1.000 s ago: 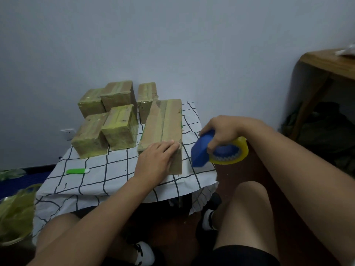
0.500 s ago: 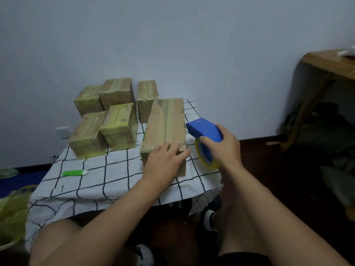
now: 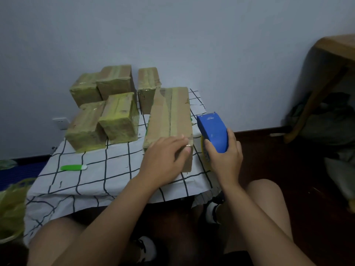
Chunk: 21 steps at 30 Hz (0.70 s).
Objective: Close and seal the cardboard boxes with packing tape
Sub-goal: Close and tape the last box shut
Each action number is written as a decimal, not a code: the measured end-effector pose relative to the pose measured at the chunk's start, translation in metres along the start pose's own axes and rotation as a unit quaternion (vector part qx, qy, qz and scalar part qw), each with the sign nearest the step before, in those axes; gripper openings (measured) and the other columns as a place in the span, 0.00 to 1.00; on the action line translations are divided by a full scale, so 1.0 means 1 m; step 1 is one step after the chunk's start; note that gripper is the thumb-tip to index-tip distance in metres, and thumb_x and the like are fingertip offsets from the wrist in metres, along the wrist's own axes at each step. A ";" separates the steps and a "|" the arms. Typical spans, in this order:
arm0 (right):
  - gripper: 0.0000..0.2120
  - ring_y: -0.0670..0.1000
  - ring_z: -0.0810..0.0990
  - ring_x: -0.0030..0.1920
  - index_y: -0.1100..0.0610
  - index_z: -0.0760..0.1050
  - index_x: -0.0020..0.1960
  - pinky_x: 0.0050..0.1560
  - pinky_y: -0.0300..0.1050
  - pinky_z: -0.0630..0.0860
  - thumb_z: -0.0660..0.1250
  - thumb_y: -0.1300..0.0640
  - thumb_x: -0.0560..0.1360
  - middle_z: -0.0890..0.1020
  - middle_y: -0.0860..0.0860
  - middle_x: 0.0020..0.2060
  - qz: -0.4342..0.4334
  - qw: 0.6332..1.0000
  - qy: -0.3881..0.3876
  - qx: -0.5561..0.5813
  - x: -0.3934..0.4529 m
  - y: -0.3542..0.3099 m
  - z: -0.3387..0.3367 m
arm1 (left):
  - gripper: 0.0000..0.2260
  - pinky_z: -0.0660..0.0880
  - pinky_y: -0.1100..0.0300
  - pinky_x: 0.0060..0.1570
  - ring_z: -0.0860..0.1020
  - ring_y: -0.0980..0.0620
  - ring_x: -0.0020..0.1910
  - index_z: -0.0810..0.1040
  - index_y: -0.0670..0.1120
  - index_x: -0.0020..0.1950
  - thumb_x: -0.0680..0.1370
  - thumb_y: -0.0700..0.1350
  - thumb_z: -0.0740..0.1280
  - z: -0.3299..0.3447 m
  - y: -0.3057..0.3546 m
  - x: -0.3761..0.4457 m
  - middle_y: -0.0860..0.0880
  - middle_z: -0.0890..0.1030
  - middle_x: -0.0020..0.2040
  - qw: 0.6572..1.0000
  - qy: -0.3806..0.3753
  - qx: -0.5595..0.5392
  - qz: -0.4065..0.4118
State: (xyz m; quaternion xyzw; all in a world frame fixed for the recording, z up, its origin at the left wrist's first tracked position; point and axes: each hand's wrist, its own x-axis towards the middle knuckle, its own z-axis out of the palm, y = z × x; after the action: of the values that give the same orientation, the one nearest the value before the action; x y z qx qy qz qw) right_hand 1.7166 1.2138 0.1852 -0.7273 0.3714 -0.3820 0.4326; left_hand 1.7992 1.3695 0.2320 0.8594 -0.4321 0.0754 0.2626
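Left hand [image 3: 165, 158] lies flat, fingers straight, pressing the near end of the long cardboard box [image 3: 170, 123]. The fingertips reach the box's near right corner.

Right hand [image 3: 224, 160] grips the blue tape dispenser [image 3: 212, 131], fingers curled round its body, just beside the box's right side. Dispenser nose points away from the person, with white lettering near the tip. A yellow tape roll [image 3: 204, 150] shows at its lower left, edge-on between box and hand. Can't tell if the dispenser touches the box.

The long box sits on the right part of the surface [image 3: 96, 177], long axis running away from the person. Top flaps are down, with a strip of tape along the centre seam.

Five smaller boxes stand left of and behind it, all wrapped in yellowish tape:
- two in front, side by side and touching [image 3: 86, 127] [image 3: 119, 118]
- two behind them near the wall [image 3: 84, 89] [image 3: 115, 81]
- one narrow box [image 3: 148, 87] right behind the long box's far end

The surface carries a white cloth with a black grid. A green utility knife [image 3: 74, 167] lies on it near the left front, well apart from the boxes.

A yellow-green plastic bag [image 3: 10, 206] is at the left edge. There is a wall socket [image 3: 60, 123] behind the surface and a wooden table [image 3: 334, 60] at far right. The person's bare knees are below the surface.
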 end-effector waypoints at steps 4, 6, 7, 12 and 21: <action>0.35 0.49 0.72 0.49 0.47 0.64 0.76 0.48 0.43 0.68 0.73 0.47 0.73 0.70 0.50 0.52 -0.005 1.000 -0.015 -0.012 0.001 -0.001 -0.001 | 0.12 0.69 0.52 0.55 0.73 0.49 0.55 0.82 0.54 0.58 0.82 0.53 0.61 -0.006 -0.006 0.023 0.56 0.80 0.57 0.999 -0.031 0.026 0.010; 0.34 0.49 0.72 0.49 0.48 0.64 0.76 0.48 0.43 0.69 0.73 0.47 0.73 0.71 0.50 0.52 -0.007 1.000 -0.014 -0.012 0.001 -0.001 -0.001 | 0.11 0.68 0.53 0.51 0.73 0.49 0.53 0.83 0.52 0.54 0.81 0.54 0.63 -0.006 -0.008 0.030 0.54 0.80 0.53 0.998 -0.033 0.040 0.030; 0.34 0.49 0.72 0.48 0.48 0.64 0.76 0.47 0.43 0.69 0.73 0.47 0.73 0.71 0.50 0.52 -0.011 1.000 -0.012 -0.012 0.001 -0.001 -0.001 | 0.10 0.67 0.53 0.49 0.73 0.49 0.51 0.83 0.52 0.53 0.80 0.54 0.64 -0.005 -0.010 0.031 0.54 0.80 0.51 0.998 -0.028 0.039 0.041; 0.34 0.50 0.72 0.48 0.49 0.65 0.75 0.47 0.43 0.69 0.73 0.47 0.73 0.71 0.51 0.52 -0.022 1.000 -0.003 -0.022 0.000 0.003 0.001 | 0.15 0.70 0.53 0.42 0.74 0.48 0.43 0.83 0.51 0.47 0.78 0.59 0.61 0.003 -0.019 0.028 0.54 0.80 0.44 0.990 0.029 0.081 0.111; 0.34 0.50 0.72 0.48 0.49 0.64 0.76 0.48 0.45 0.71 0.73 0.47 0.73 0.71 0.52 0.52 -0.032 0.999 -0.003 -0.026 0.001 0.004 0.002 | 0.11 0.62 0.56 0.38 0.74 0.48 0.40 0.78 0.50 0.43 0.75 0.56 0.63 0.014 -0.022 0.022 0.53 0.79 0.42 0.969 0.108 0.141 0.169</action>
State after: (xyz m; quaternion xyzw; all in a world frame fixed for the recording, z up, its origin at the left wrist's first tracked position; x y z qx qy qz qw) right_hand 1.7177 1.2125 0.1810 -0.7512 0.3565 -0.3835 0.4020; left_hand 1.8287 1.3576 0.2192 0.7889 -0.5256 0.2711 0.1669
